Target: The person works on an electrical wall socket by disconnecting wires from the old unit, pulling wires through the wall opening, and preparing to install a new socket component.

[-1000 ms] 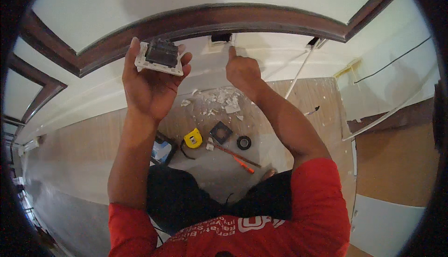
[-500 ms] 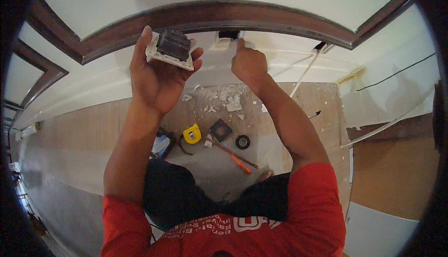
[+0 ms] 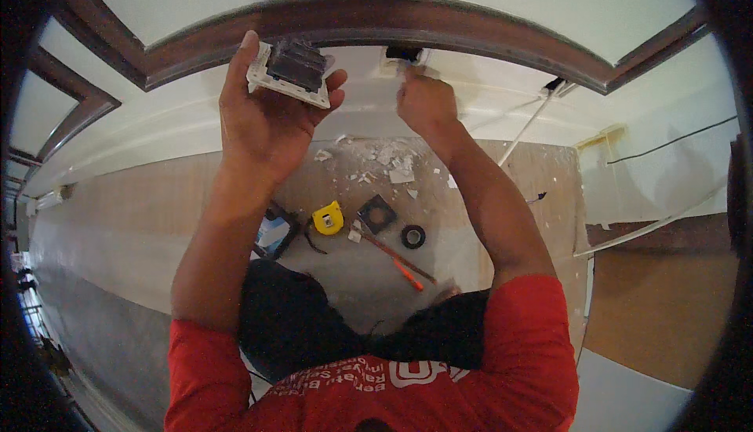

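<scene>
Up at the left, my left hand (image 3: 267, 130) grips a wall socket or switch unit (image 3: 296, 69), its white frame tilted and its ribbed black back turned up. Thumb and fingers hold the frame by opposite edges. My right hand (image 3: 427, 102) is at the wall, just below a dark cut-out (image 3: 404, 54) with a pale, rough rim. Its index finger reaches toward the lower right edge of that opening; the other fingers are curled in. The palm side is hidden, so whether anything small lies in it does not show.
Wall rubble (image 3: 384, 157) litters the wooden floor. Between my knees and the wall lie a yellow tape measure (image 3: 328, 218), a black square plate (image 3: 377, 213), black tape (image 3: 412, 236), and an orange-handled tool (image 3: 408, 273). White conduit (image 3: 525, 130) leans from another wall hole (image 3: 552, 87). Brown trim (image 3: 361, 20) crosses the wall.
The view has shifted slightly. My right index finger, earlier stretched up at the opening's right edge, now sits lower and more bent. The left hand still grips the unit.
</scene>
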`<state>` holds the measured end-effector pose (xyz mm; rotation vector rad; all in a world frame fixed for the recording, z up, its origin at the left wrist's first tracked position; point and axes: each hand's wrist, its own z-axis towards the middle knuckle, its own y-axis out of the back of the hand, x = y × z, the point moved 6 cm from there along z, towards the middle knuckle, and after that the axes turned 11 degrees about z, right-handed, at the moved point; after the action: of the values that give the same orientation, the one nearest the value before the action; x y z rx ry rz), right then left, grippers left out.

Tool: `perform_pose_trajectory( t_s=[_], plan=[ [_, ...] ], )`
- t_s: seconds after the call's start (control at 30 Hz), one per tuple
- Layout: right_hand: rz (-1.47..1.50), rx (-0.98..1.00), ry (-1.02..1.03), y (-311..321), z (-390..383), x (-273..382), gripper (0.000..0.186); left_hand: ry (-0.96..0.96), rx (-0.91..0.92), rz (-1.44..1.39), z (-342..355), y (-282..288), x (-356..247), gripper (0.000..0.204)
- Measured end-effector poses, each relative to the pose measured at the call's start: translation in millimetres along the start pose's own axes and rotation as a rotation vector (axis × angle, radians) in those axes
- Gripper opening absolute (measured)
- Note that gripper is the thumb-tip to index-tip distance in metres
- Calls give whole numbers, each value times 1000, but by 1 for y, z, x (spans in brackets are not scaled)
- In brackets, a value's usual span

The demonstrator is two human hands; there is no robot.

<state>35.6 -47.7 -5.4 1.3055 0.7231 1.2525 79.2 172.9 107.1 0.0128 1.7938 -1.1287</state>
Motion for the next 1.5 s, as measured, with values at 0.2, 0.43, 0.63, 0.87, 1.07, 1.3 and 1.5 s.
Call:
perform_pose_trajectory(
  t_s=[0.2, 0.43, 0.63, 0.87, 1.07, 1.3, 1.5],
  plan=[
    [178, -90, 116, 4, -6, 14, 39, 49, 74, -29, 3, -1, 10, 53],
    [80, -41, -23, 0, 0, 1, 31, 31, 63, -21, 9, -2, 9, 54],
    [500, -185, 190, 34, -29, 26, 30, 91, -37, -1, 16, 6, 35, 46],
    [799, -405, 305, 95, -56, 55, 30, 81, -114, 168, 31, 19, 73, 38],
    [660, -447, 358, 67, -63, 41, 29, 195, -177, 179, 31, 15, 108, 52],
    [1023, -278, -86, 43, -53, -17, 24, 153, -163, 336, 48, 32, 130, 61],
    [1018, -325, -40, 10, -38, -49, 23, -66, -200, 631, 87, 47, 138, 50]
  ],
)
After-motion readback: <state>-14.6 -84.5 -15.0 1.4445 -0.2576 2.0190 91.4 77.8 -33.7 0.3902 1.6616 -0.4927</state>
